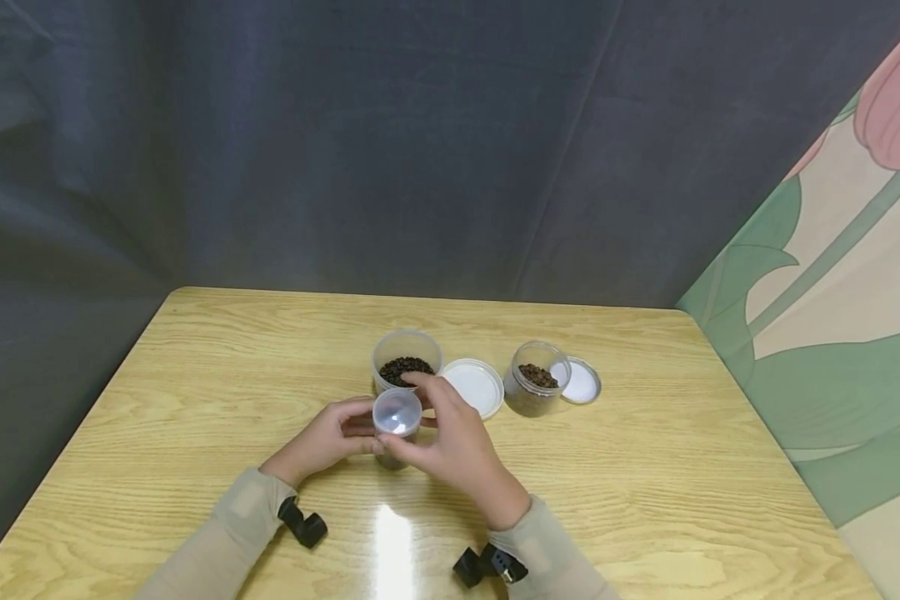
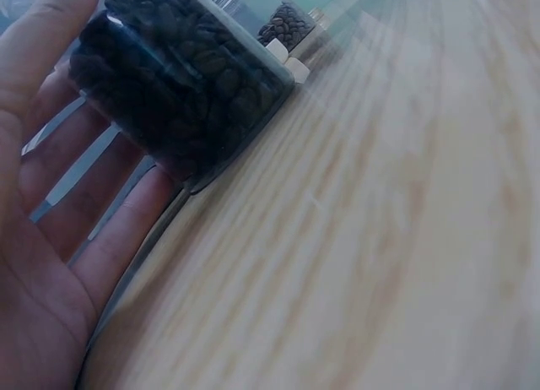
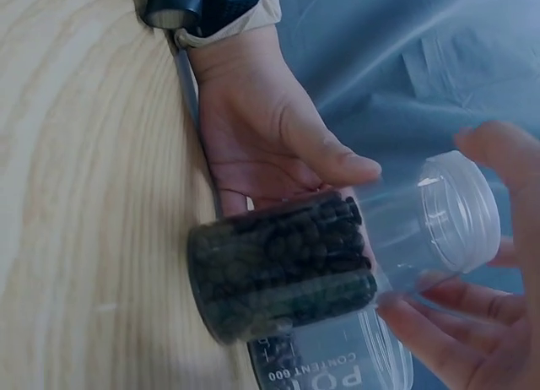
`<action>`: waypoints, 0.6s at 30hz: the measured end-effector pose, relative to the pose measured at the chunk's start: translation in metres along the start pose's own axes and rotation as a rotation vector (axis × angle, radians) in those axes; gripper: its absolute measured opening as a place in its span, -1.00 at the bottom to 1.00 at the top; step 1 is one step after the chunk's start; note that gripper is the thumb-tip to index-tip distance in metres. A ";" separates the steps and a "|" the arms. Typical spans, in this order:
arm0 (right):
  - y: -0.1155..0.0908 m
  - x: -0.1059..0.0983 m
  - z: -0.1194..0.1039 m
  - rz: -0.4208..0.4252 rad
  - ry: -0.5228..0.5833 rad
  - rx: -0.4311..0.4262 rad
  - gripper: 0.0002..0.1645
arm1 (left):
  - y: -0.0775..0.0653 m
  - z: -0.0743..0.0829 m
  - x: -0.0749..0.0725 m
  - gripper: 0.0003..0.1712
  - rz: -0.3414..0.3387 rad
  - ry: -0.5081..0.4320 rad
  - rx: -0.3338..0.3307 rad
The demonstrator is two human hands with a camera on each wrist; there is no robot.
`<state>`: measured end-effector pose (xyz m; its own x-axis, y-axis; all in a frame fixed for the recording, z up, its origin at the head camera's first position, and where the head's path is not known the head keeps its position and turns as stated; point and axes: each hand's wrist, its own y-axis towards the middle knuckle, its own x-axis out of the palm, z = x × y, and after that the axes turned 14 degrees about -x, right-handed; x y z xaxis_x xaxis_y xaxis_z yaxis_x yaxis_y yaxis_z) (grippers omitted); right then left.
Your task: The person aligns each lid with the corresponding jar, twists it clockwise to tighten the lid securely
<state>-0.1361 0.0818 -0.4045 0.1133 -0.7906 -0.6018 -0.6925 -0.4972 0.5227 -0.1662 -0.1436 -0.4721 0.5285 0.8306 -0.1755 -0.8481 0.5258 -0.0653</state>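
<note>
A tall clear plastic jar (image 3: 278, 268), filled with dark coffee beans to roughly its middle, stands upright on the table between both hands. A translucent whitish lid (image 1: 397, 410) covers its top. My left hand (image 1: 326, 437) holds the jar from the left, with its fingers wrapping behind the lower part, where the beans show (image 2: 186, 78). From the right, my right hand (image 1: 457, 437) grips the jar's upper end, thumb near the lid's edge in front and fingers on the far side. That hand partly hides a wide plastic tub (image 1: 407, 342) of dark beans just behind.
Beside the tub lies a round white lid (image 1: 474, 387). Farther right stands an open clear jar (image 1: 532, 400) of brown pieces, with a smaller silver-rimmed lid (image 1: 582, 382) against its right side. The wooden table (image 1: 682, 467) ends at a dark curtain (image 1: 420, 150).
</note>
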 end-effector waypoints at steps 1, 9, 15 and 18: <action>0.000 -0.001 0.001 -0.007 0.009 -0.010 -0.22 | 0.000 0.000 0.000 -0.26 0.001 0.001 0.000; -0.002 -0.004 0.004 -0.037 0.030 -0.059 -0.32 | 0.000 -0.001 0.000 -0.24 0.004 0.004 -0.006; -0.001 -0.004 0.001 -0.035 -0.001 -0.051 -0.37 | 0.000 -0.001 0.000 -0.26 0.012 0.015 -0.004; 0.000 -0.004 0.000 -0.017 -0.004 -0.039 -0.38 | 0.000 -0.002 -0.001 -0.27 0.014 0.019 -0.005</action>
<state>-0.1366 0.0849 -0.4021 0.1216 -0.7807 -0.6130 -0.6623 -0.5238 0.5357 -0.1666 -0.1443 -0.4738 0.5160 0.8341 -0.1949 -0.8555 0.5134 -0.0681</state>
